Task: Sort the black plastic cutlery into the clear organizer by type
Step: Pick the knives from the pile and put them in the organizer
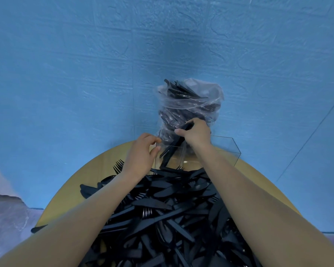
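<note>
At the far edge of the round yellow table we see the clear organizer, with a clear plastic bag stuffed with more black cutlery standing just behind it against the blue wall. Our right hand is clenched around a small bundle of black cutlery pieces, which slant down into the organizer's left compartment; they look like knives, though the dark shapes blur together. Our left hand rests at the organizer's left wall, fingers loosely bent and holding nothing. Across the near half of the table lies a big loose pile of black cutlery, forks, knives and spoons mixed, reaching up to the organizer's front wall.
</note>
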